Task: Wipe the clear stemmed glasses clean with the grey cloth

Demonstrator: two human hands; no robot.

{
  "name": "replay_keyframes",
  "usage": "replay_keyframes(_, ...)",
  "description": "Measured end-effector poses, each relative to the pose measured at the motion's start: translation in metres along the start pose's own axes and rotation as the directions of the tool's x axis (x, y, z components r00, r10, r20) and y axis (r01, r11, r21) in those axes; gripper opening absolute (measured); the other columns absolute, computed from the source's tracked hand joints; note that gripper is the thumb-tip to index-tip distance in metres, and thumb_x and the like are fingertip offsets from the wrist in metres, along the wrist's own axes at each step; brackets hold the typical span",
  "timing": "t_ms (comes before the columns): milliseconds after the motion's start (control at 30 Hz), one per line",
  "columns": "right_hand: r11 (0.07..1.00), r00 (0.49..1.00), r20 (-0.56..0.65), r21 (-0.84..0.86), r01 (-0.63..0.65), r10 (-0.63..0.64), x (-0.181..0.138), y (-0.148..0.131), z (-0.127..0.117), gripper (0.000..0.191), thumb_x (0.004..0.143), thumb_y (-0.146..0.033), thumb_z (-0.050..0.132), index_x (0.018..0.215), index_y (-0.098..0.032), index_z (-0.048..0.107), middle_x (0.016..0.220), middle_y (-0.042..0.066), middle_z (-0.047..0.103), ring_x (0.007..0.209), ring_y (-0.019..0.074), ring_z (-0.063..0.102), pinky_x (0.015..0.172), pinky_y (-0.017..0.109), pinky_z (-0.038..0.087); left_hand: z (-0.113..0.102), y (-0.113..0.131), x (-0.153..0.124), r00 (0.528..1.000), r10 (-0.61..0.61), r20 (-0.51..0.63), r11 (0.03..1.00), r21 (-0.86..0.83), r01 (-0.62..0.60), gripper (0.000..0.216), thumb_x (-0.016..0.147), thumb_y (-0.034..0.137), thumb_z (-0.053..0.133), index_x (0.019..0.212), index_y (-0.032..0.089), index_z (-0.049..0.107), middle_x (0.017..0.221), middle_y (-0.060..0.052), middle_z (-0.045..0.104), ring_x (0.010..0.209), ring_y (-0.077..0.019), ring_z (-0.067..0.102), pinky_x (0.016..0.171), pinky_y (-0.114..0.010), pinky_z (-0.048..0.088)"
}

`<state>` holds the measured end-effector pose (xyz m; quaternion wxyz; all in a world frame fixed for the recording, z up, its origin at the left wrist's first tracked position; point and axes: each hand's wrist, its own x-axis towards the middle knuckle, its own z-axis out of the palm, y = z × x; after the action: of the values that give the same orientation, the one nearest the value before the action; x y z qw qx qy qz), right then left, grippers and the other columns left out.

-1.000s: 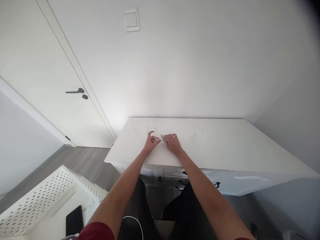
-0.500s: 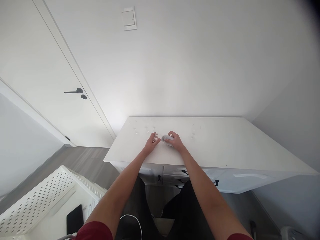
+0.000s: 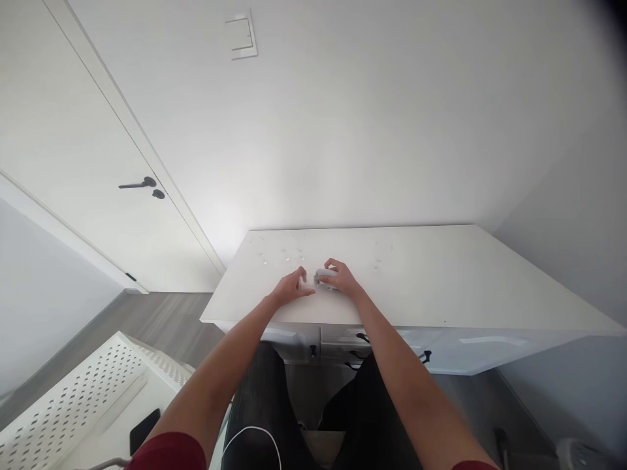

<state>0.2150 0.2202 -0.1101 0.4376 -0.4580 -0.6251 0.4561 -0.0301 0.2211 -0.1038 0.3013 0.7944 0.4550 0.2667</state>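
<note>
Both my hands rest near the front middle of a white dresser top (image 3: 441, 281). My right hand (image 3: 340, 279) is closed around a small pale grey object (image 3: 324, 277), too small to name. My left hand (image 3: 292, 287) lies just left of it, fingers bent toward the object, thumb and fingers close together; whether it pinches anything is unclear. Several tiny clear specks (image 3: 284, 253) lie scattered on the top beyond my hands.
A white door with a dark handle (image 3: 137, 185) stands at the left. A white perforated cart (image 3: 73, 405) carrying a black phone (image 3: 144, 429) is at the lower left. The dresser's drawers have dark pulls (image 3: 360, 338). A switch plate (image 3: 241, 34) is on the wall.
My right hand has curled tighter round the small grey object and lifted it slightly. My left hand drew a little closer. The camera shifted slightly right.
</note>
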Motion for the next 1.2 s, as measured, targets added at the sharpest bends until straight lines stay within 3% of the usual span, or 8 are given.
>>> replay_keyframes(133,0.999,1.0,-0.026,-0.041,0.015,-0.016,0.001,0.001,0.001,0.043,0.067,-0.053,0.08,0.085,-0.025,0.052,0.067,-0.003,0.064,0.055,0.0144,0.051,0.051,0.025,0.039,0.002,-0.005,0.006,1.0,-0.016,-0.025,0.999,0.031,0.016,0.048,0.065,0.052,0.087,0.095,0.028,0.058,0.066,0.007,0.058,0.054,-0.0139,0.048,0.059,-0.028,0.035)
replay_keyframes(267,0.99,0.994,-0.049,-0.109,0.091,-0.097,0.002,0.0,0.005,0.036,0.072,-0.049,0.077,0.088,-0.025,0.057,0.078,-0.001,0.066,0.065,0.0169,0.054,0.06,0.028,0.043,0.002,-0.01,0.008,0.994,-0.059,-0.094,0.998,0.027,0.062,0.037,0.08,0.053,0.074,0.101,0.027,0.059,0.082,0.003,0.066,0.057,-0.0141,0.049,0.063,-0.029,0.037)
replay_keyframes(467,0.971,0.985,0.036,-0.17,0.17,-0.166,0.0,-0.004,0.011,0.03,0.071,-0.04,0.076,0.095,-0.025,0.065,0.09,0.0,0.069,0.082,0.0212,0.06,0.077,0.033,0.048,-0.003,-0.014,0.008,0.982,-0.127,-0.136,0.992,-0.015,0.126,0.034,0.095,0.058,0.051,0.092,0.025,0.059,0.065,0.002,0.056,0.059,-0.0174,0.05,0.06,-0.03,0.036)
replay_keyframes(567,0.982,0.991,-0.008,-0.129,0.135,-0.137,0.001,-0.003,0.008,0.032,0.074,-0.044,0.074,0.1,-0.026,0.065,0.083,-0.001,0.068,0.069,0.0178,0.057,0.065,0.03,0.045,-0.004,-0.011,0.009,0.989,-0.115,-0.098,0.993,-0.038,0.112,0.034,0.094,0.058,0.055,0.11,0.028,0.058,0.069,0.005,0.058,0.057,-0.0153,0.049,0.061,-0.028,0.037)
replay_keyframes(733,0.998,0.988,-0.14,-0.011,0.065,-0.066,0.004,0.0,0.0,0.04,0.073,-0.051,0.077,0.1,-0.024,0.065,0.078,0.001,0.066,0.064,0.0172,0.054,0.057,0.029,0.042,-0.002,-0.006,0.008,0.997,-0.072,-0.022,0.997,-0.043,0.071,0.062,0.078,0.053,0.077,0.13,0.034,0.05,0.098,0.005,0.065,0.054,-0.0085,0.046,0.066,-0.027,0.04)
replay_keyframes(900,0.997,0.996,-0.053,-0.016,0.076,-0.077,0.004,0.004,0.001,0.037,0.074,-0.048,0.077,0.102,-0.026,0.065,0.087,0.0,0.066,0.067,0.0164,0.056,0.06,0.028,0.045,-0.002,-0.01,0.011,0.993,-0.117,-0.025,0.987,-0.112,0.114,0.038,0.092,0.06,0.058,0.11,0.026,0.058,0.072,0.006,0.059,0.058,-0.0132,0.05,0.064,-0.027,0.04)
replay_keyframes(1033,0.982,0.987,0.042,-0.101,0.161,-0.158,0.005,0.007,0.006,0.027,0.073,-0.038,0.077,0.095,-0.027,0.066,0.09,-0.002,0.065,0.077,0.0174,0.058,0.069,0.029,0.047,-0.003,-0.012,0.013,0.988,-0.151,-0.039,0.979,-0.144,0.144,0.044,0.096,0.064,0.047,0.094,0.021,0.058,0.063,0.004,0.056,0.061,-0.0154,0.054,0.061,-0.027,0.04)
replay_keyframes(1200,0.982,0.989,-0.045,-0.13,0.136,-0.143,0.009,0.012,0.003,0.026,0.075,-0.038,0.072,0.097,-0.026,0.063,0.084,-0.002,0.062,0.071,0.0172,0.054,0.063,0.029,0.043,-0.004,-0.007,0.011,0.996,-0.084,-0.026,0.975,-0.208,0.076,0.062,0.089,0.059,0.064,0.14,0.031,0.043,0.094,0.002,0.064,0.053,-0.0074,0.045,0.058,-0.024,0.04)
